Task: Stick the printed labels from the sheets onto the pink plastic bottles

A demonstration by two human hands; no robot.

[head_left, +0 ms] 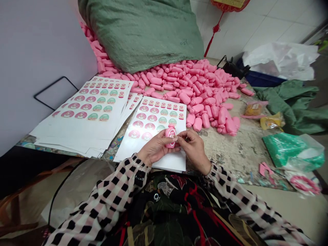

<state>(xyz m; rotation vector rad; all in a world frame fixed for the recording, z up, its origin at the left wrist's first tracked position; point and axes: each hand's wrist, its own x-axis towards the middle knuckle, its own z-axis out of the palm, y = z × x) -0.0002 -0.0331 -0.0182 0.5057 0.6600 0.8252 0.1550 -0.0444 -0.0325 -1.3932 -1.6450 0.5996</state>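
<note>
My left hand is closed around a small pink plastic bottle held upright, its neck pointing away from me. On the bottle's front is a pink and white sticker. My right hand pinches at the sticker's right edge, thumb and forefinger together against the bottle; the fingertips partly hide that edge. Below both hands lies a white sheet of stickers, with pink and green round designs and a row of small red ones along the top. The left hand covers part of its lower right.
A large heap of pink bottles spills from a green sack at the back. More sticker sheets are stacked at left beside a black wire frame. To the right are a green packet, a pink tape ring and small wrapped packets.
</note>
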